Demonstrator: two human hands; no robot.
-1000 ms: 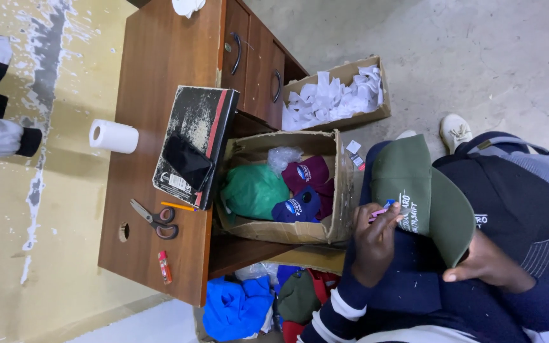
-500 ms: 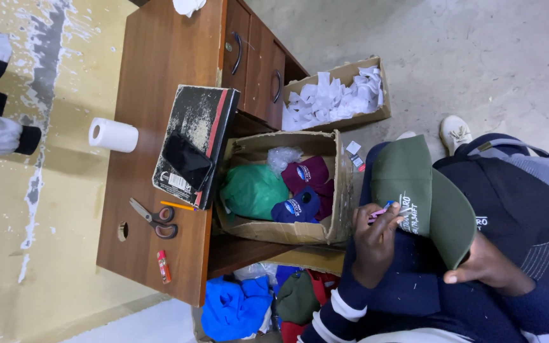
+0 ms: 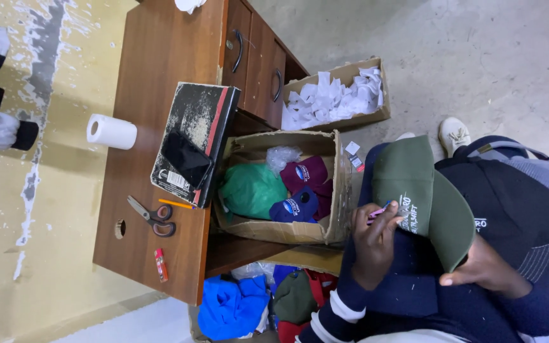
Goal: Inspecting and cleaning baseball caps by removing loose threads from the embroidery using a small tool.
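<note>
While your left hand (image 3: 371, 244) pinched a small pink tool against the olive-green fabric cap (image 3: 422, 197), your right hand (image 3: 487, 276) gripped its brim; more caps waited in the cardboard box (image 3: 332, 190) beyond your left hand.

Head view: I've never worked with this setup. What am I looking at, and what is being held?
There is no machine here, just a person's two bare hands, filmed by one camera worn on the head and looking down. The picture lies sideways.

The right hand grips the brim of a green cap. The left hand pinches a small pink and blue tool against the cap's front.

On the wooden desk lie a toilet roll, scissors, an orange pencil and a flat black box. Below the desk's edge, an open cardboard box holds more caps.
</note>
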